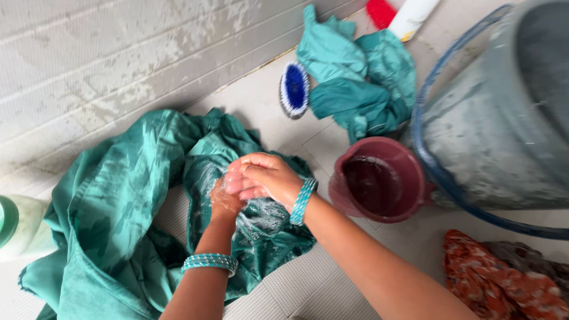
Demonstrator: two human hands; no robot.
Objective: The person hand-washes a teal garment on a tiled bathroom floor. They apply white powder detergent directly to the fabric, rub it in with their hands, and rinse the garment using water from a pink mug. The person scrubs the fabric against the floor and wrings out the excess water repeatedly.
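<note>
At the far left edge a pale green container [18, 228] stands on the tiled floor [284, 278], just beside the hem of a wet teal garment [112, 201]. The garment lies spread on the floor below a whitewashed brick wall [118, 53]; its long axis runs from the lower left corner up toward the middle of the view, where the cloth is bunched into a soapy, darker wad. The left hand [225, 198] sits on that wad with its fingers curled shut around a fold of the garment, foam on the knuckles, and a teal bangle [208, 261] rings the forearm below it. The right hand [267, 178] lies over the left, fingers pressed together and bent down onto the same fold, so the two hands touch; a matching bangle [303, 201] circles its wrist. Above them, near the wall, a scrub brush [294, 89] with blue and white bristles lies tilted on the floor, just beside a second teal cloth [361, 83] heaped in a crumpled pile. A red and white object [403, 13] pokes in at the top edge behind that pile; what it is cannot be told. Right of the hands a maroon mug [379, 181] holds dark water and touches the side of a large grey tub [504, 118] with a blue rim. In the lower right corner an orange patterned cloth [504, 284] lies crumpled on the floor.
</note>
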